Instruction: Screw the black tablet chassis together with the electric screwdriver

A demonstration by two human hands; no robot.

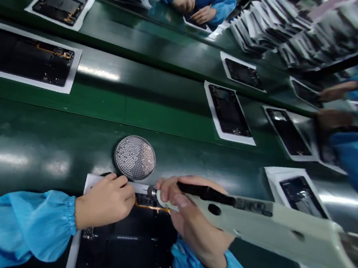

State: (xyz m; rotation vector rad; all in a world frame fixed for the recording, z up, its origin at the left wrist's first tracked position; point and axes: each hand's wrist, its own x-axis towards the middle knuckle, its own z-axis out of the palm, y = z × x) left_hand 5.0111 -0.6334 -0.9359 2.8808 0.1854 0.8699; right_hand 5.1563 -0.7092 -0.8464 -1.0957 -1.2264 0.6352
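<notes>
**Hand state.** The right hand [196, 217] is closed around the grip of an electric screwdriver [253, 214], with the metal bit [152, 191] pointing toward the left hand. The fingers of the left hand [104, 201] are curled and bear on the top edge of the work. Whether they pinch a small part cannot be determined, because the fingers hide it.

**Work position.** A black electronic panel [125, 247] lies on a white sheet [72, 259] at the near edge of the green desk [37, 144]. An orange ribbon cable [153, 208] runs just beneath the bit. A round perforated metal dish [134, 158] sits just beyond the sheet. Other panels lie on sheets farther along the desk.

**Hazards.** If the bit slips, it may nick the ribbon cable or scratch the panel. Pressure applied off-axis may cause this. The left fingers are also close to the bit and may be struck. Knocking the dish may scatter its contents.
</notes>
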